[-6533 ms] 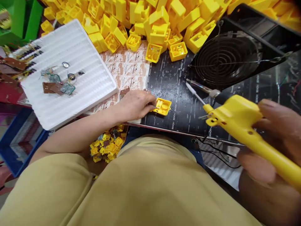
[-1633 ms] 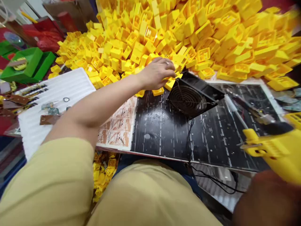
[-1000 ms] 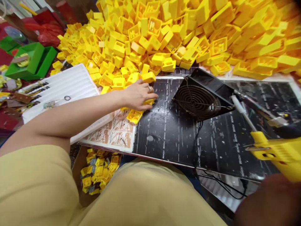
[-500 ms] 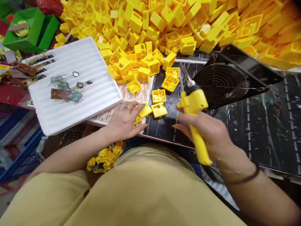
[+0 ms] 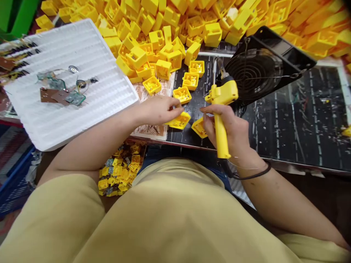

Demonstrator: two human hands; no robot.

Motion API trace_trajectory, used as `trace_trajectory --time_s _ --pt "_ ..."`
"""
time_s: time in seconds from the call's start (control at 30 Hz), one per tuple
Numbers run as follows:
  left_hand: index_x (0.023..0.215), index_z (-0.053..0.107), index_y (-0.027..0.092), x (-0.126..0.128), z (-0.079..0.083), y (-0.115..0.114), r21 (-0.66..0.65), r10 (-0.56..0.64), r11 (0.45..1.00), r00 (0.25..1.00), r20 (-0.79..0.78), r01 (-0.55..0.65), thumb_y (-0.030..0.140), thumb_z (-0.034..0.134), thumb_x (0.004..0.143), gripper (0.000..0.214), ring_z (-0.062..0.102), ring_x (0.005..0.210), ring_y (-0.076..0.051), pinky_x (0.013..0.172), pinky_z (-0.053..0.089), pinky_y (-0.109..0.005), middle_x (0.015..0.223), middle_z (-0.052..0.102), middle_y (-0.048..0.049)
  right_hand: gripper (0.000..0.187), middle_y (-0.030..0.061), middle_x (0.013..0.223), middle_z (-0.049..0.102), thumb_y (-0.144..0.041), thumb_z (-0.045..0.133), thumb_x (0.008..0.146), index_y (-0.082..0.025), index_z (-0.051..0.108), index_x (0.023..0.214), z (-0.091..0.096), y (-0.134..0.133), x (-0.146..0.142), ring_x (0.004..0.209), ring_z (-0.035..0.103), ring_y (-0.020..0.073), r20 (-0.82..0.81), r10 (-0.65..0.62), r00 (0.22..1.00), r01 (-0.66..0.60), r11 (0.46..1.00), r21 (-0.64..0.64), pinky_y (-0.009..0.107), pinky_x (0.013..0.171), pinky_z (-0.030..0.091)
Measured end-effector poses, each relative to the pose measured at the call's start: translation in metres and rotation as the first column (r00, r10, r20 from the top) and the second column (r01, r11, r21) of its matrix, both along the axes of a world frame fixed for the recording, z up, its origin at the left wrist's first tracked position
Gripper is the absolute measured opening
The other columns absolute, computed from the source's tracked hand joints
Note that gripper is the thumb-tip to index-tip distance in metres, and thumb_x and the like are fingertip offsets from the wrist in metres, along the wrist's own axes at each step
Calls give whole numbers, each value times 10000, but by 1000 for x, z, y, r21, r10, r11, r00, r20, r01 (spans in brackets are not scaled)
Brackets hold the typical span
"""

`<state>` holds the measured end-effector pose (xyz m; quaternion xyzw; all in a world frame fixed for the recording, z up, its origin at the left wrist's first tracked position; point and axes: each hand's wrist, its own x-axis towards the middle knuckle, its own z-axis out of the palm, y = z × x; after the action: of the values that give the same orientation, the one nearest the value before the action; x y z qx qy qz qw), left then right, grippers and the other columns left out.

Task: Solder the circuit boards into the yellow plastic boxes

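Observation:
My left hand [image 5: 159, 109] is closed in a pinch on a small yellow plastic casing [image 5: 179, 121] at the near edge of the black work mat [image 5: 287, 120]. My right hand [image 5: 227, 128] grips the handle of a yellow soldering gun [image 5: 221, 109], tip pointing away from me. The fingers of that hand also touch a second yellow casing [image 5: 199, 127] just right of the first. Three more open yellow casings [image 5: 182, 95] lie on the mat beyond my hands.
A big heap of yellow casings [image 5: 192, 18] fills the back. A black fan [image 5: 255, 69] stands tilted at the right of the soldering gun. A white ribbed foam tray [image 5: 68, 80] with small circuit boards [image 5: 59, 95] lies at left. More yellow parts [image 5: 120, 175] lie below the bench by my knee.
My left hand reached into the heap, dragged casings back to the mat's near edge and now pinches one. My right hand brought the soldering gun in from the right beside it.

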<state>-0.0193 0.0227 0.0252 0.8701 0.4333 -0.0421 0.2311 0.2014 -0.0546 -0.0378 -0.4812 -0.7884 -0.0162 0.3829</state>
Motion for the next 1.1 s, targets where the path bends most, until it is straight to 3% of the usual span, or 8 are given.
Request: trace_trajectory --time_s 0.1,0.23,0.4,0.53,0.63,0.83,0.97,1.1 --pt "1257 686 186 16 -6 1 207 20 978 998 -57 -7 412 509 983 397 699 1035 -303 913 540 -429 1130 739 -115 210 20 975 726 -343 457 1082 -231 607 1176 -10 -3 3 789 712 172 43 -18 999 17 1000 4 275 656 548" --pt "1490 515 197 -7 -38 -2 441 -149 894 981 122 81 407 452 1030 509 687 1129 -295 958 542 -440 1371 630 -159 230 40 1013 738 -369 583 1035 -235 605 1219 -9 -6 20 840 723 220 119 3 993 -4 1000 1 350 769 571" --pt "1553 417 147 -48 -67 -15 524 -365 824 910 198 216 522 427 1038 636 565 1365 -321 1107 488 -492 1492 554 -206 357 97 1271 688 -422 628 1000 -230 522 1280 2 1 41 1123 684 256 201 301 932 -286 953 -101 459 1036 536" --pt "1567 373 91 -63 -55 -34 413 -198 907 951 238 85 539 558 975 764 505 1430 -347 1202 406 -509 1547 509 -233 346 79 1133 716 -419 569 1024 -202 519 1289 -3 9 45 969 693 226 189 358 914 -341 933 -118 382 870 561" --pt "1552 392 68 -70 -46 -43 369 -136 928 973 189 58 413 528 996 668 564 1374 -322 1167 447 -471 1502 564 -227 399 62 980 720 -520 615 1001 -198 579 1234 -9 7 50 816 667 224 269 196 943 -192 980 -41 356 746 496" --pt "1487 560 219 -47 -26 -46 457 165 889 957 -236 -41 641 526 979 662 694 1109 -368 962 516 -519 1223 716 -179 654 90 886 689 -777 525 931 -186 627 1192 -8 7 46 803 623 266 354 37 935 -55 998 41 399 753 437" --pt "1500 536 161 -32 -8 -45 369 137 929 910 -392 19 780 447 949 833 721 1037 -365 844 527 -431 1055 765 -162 449 104 1094 699 -541 580 1007 -198 524 1293 -4 13 22 986 664 253 269 187 945 -191 982 -13 433 997 492" --pt "1216 695 151 -37 -2 -45 300 121 954 901 -417 11 690 514 943 630 734 899 -341 662 465 -335 910 768 -136 363 71 1025 700 -333 605 1007 -210 487 1327 0 10 8 930 695 236 223 276 935 -278 960 -24 441 995 538"
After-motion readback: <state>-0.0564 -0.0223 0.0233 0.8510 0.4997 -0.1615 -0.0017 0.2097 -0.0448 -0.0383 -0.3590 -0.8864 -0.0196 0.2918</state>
